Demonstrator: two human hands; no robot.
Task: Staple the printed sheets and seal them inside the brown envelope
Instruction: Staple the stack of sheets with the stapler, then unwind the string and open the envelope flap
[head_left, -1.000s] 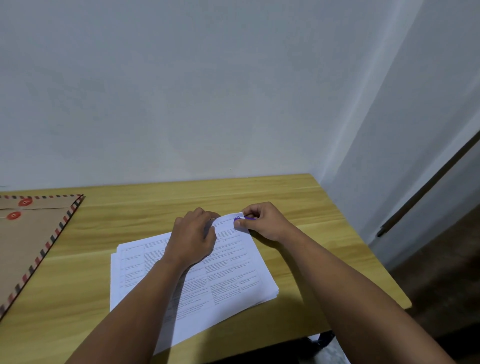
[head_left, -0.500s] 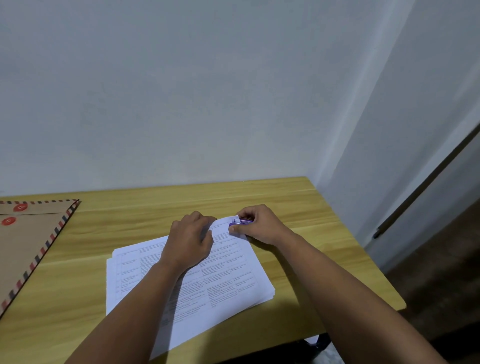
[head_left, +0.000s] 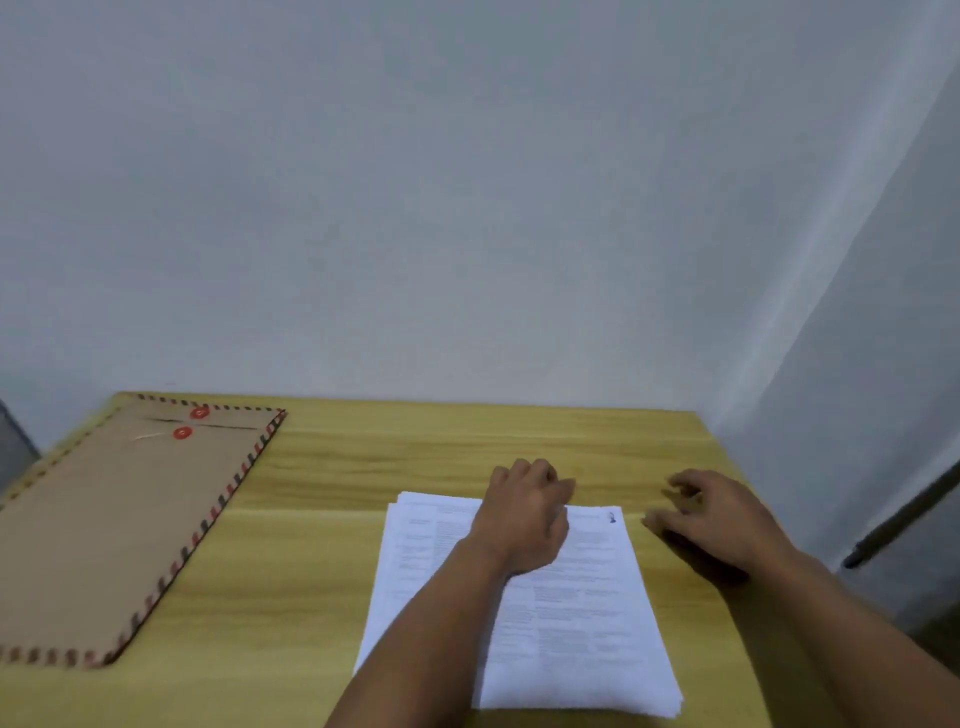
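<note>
Left hand (head_left: 524, 514) flat, palm down on upper middle of printed sheets (head_left: 576, 613), fingers curled loosely toward far edge, pinning rather than gripping. Right hand (head_left: 717, 519) just off the stack's right edge, resting on bare surface (head_left: 415, 457), fingers partly spread and blurred; apparently empty, nothing visibly held. Small dark-blue mark (head_left: 612, 517) at top right corner of stack, likely the fastening, too small to confirm. No stapler in view. Sheets: thin white stack, edges slightly fanned at left, square to the near edge. Light, floppy, prone to sliding apart if unbound; best taken at a long edge, thumb above and fingers beneath, or slid to the surface edge first. Brown envelope (head_left: 124, 525) flat at far left, well apart from sheets, striped border, two red string-tie discs (head_left: 189, 422) near far end. Envelope stiffer; mouth probably needs holding open.
</note>
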